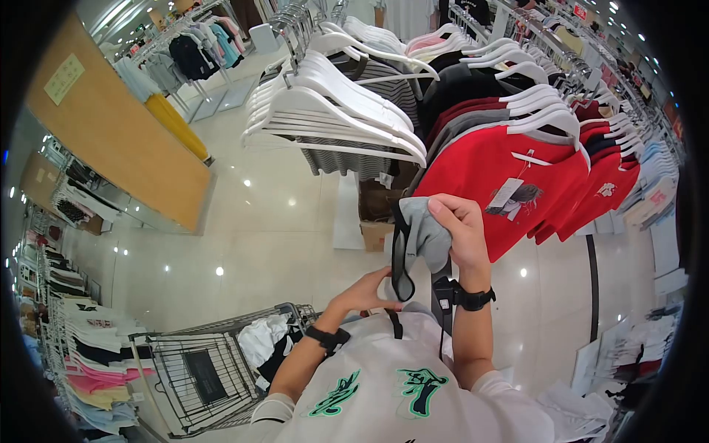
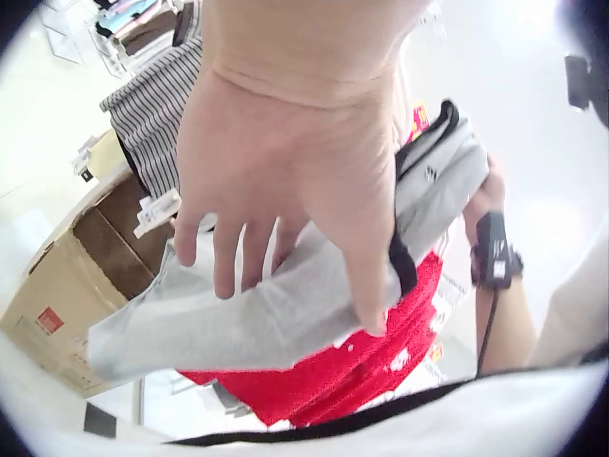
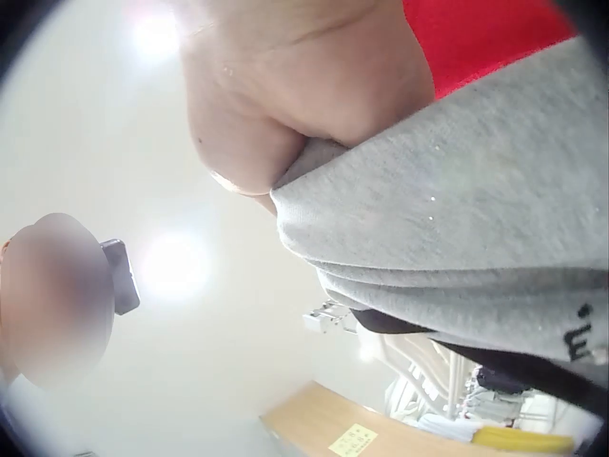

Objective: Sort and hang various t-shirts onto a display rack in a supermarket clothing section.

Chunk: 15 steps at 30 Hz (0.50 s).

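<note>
Bunched up in front of the chest is a light grey garment [image 1: 430, 240] with black trim and small dark print. My right hand [image 1: 467, 230] grips its upper part, thumb on the near side. In the right wrist view the grey cloth [image 3: 457, 205] comes out from under that hand. Lower down, my left hand [image 1: 357, 294] is at the trimmed edge. The left wrist view shows that hand's fingers [image 2: 226, 257] extended and spread over the cloth, with the thumb apart near the black trim. Red shirts [image 1: 473, 177] on white hangers hang just beyond the right hand.
White hangers [image 1: 332, 111] jut out from the rack ahead. Beneath stands an open cardboard box [image 1: 374, 235]. A wire shopping cart [image 1: 199, 376] holding white and black clothes is at lower left. A wooden panel [image 1: 118, 118] rises at left, and more clothes racks line both sides.
</note>
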### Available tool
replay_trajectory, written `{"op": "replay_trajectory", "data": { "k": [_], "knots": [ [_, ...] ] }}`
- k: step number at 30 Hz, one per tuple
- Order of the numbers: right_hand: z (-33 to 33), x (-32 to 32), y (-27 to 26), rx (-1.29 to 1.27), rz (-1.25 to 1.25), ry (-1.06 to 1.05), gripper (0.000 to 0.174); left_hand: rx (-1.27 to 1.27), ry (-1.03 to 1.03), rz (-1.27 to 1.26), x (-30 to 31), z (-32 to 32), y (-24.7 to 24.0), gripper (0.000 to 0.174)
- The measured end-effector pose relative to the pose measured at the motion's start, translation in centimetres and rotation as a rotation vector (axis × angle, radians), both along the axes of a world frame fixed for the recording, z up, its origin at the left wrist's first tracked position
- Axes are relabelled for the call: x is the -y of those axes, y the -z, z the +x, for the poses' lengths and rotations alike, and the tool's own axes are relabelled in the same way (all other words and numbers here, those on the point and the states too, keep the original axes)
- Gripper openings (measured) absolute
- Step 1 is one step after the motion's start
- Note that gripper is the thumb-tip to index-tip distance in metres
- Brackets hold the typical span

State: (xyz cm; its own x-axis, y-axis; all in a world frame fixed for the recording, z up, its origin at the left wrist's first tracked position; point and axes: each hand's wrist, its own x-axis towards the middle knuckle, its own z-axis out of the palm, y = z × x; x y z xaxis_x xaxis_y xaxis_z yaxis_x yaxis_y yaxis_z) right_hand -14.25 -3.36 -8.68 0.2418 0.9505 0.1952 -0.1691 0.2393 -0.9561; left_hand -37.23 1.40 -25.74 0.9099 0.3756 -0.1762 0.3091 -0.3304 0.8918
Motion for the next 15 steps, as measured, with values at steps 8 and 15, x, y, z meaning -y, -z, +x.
{"op": "replay_trajectory", "data": {
  "k": [8, 15],
  "knots": [
    [2.9, 0.8, 0.6, -0.16, 0.075, 0.17, 0.022, 0.058, -0.419, -0.15, -2.2, 0.0, 3.5, 0.029],
    [10.0, 0.9, 6.1, 0.397, -0.128, 0.336, 0.028, 0.512, -0.915, -0.486, -5.7, -8.1, -1.6, 0.027]
  ]
}}
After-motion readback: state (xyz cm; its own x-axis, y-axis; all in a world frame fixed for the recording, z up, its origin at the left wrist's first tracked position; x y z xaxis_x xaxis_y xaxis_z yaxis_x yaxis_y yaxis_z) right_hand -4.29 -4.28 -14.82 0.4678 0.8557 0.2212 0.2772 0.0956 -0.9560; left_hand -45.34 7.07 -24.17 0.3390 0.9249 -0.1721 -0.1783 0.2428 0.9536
